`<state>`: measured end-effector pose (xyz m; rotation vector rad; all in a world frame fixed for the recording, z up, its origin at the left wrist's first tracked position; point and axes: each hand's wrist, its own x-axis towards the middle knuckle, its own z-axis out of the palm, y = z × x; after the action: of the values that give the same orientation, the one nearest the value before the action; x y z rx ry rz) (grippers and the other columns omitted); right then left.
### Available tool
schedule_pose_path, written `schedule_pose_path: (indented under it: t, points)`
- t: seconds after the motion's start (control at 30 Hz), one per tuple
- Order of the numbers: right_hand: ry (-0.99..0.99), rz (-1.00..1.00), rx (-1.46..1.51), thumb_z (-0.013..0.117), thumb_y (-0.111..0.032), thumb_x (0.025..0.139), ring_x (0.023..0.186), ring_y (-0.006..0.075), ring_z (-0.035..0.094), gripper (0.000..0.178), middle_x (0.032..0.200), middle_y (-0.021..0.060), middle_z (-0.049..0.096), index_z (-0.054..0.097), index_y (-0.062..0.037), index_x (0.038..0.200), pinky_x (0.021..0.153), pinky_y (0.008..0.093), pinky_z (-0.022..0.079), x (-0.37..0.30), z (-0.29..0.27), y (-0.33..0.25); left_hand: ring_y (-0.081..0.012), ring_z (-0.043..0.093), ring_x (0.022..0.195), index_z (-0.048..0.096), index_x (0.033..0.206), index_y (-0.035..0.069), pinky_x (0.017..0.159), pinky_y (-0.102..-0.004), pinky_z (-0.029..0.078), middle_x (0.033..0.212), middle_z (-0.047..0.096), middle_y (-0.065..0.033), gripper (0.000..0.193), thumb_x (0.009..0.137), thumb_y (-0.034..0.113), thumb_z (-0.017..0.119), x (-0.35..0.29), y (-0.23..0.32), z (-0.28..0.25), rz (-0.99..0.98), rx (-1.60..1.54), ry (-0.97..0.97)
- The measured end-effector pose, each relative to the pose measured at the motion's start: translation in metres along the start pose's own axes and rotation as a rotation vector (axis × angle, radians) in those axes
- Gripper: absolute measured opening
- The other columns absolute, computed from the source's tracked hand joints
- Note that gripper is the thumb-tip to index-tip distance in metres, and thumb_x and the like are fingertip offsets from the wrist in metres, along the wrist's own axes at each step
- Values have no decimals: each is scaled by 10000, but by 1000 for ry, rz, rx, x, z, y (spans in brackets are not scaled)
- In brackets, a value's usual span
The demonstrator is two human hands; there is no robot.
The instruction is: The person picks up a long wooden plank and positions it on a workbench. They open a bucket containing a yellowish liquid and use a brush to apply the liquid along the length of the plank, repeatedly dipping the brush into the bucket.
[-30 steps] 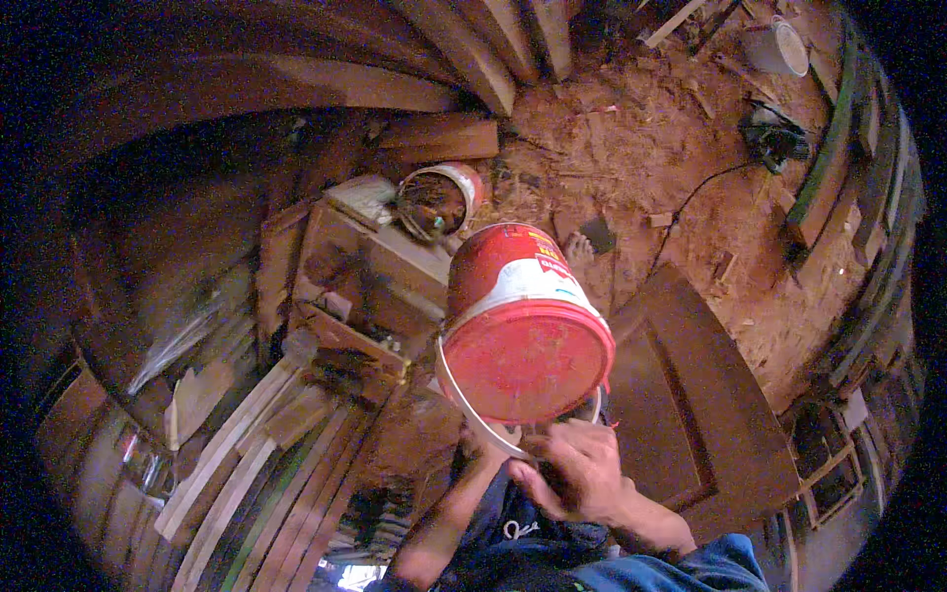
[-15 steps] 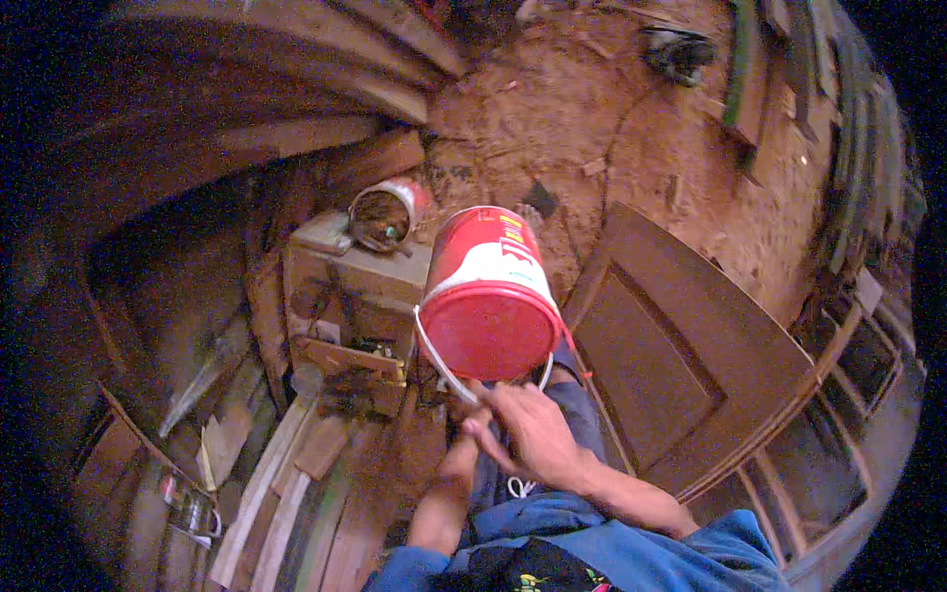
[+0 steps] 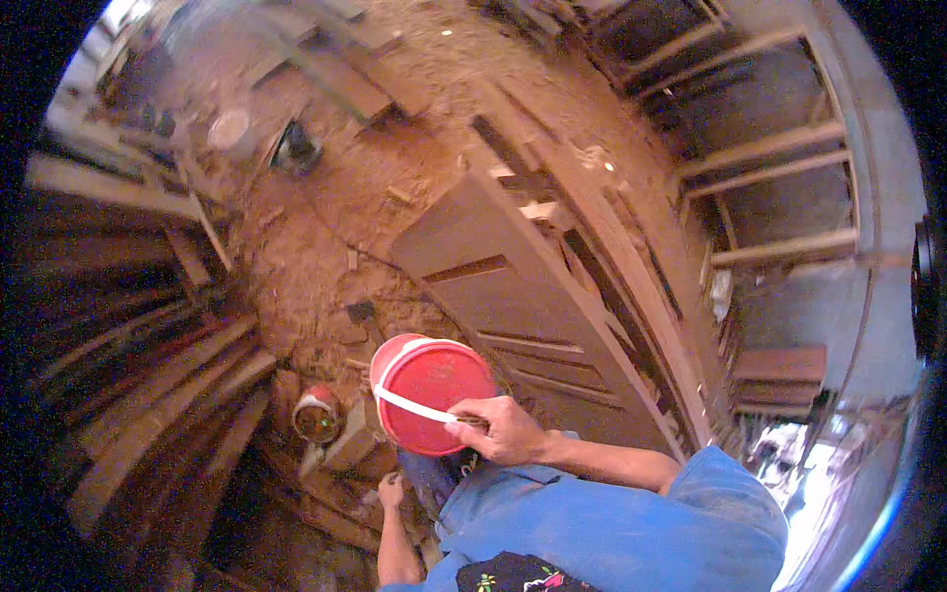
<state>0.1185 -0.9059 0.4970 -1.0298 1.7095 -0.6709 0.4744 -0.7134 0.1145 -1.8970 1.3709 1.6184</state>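
My right hand point(image 3: 498, 430) grips the white handle of a red bucket point(image 3: 441, 387), and the bucket hangs in front of my body. Its round red lid faces up toward me, with the handle lying across it. Lower down, to the left of the bucket, is my left hand point(image 3: 392, 488). Those fingers are curled closed; whether they hold anything is too small to see.
Left of the bucket, a second red-and-white pail point(image 3: 318, 414) without a lid stands by a wooden box point(image 3: 350, 444). A brown panelled door point(image 3: 523, 306) leans on the right. Long boards point(image 3: 178, 405) are stacked at left. Sawdust covers the floor point(image 3: 326, 247).
The view has swung to the right. Both hands were together at the bucket's handle; now my left hand is away from it, and the bucket has turned lid upward, held by my right hand.
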Motion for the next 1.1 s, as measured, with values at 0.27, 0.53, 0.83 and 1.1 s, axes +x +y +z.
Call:
schedule_pose_path:
  t: [0.27,0.53,0.83,1.1]
  points:
    - [661,-54,280,646,-159,927,766,109,627,140,823,33,706,697,-28,919,715,292,531,-145,-154,-47,-359,678,1005,711,1105,31,891,-434,518,1049,720,-191,393,835,311,661,-7,68,-100,253,303,98]
    - [1094,-196,147,648,-170,951,750,65,571,148,827,-3,686,690,-32,919,700,234,479,-198,-304,-11,-255,698,908,672,1164,6,819,-381,536,998,734,-157,334,900,209,649,1,283,-101,479,149,150]
    - [1235,-65,-24,663,-269,958,639,64,535,270,678,-13,609,697,-7,902,585,267,442,-168,-420,89,-234,698,984,642,1219,32,851,-350,548,1062,722,-150,324,916,147,652,-51,451,-7,785,173,-8]
    - [1166,-30,-60,644,-274,978,640,52,452,316,674,-29,555,694,36,938,562,268,379,-174,-469,163,-274,709,944,652,1171,3,831,-368,569,1087,702,-162,287,918,139,652,-97,519,38,1041,347,-77]
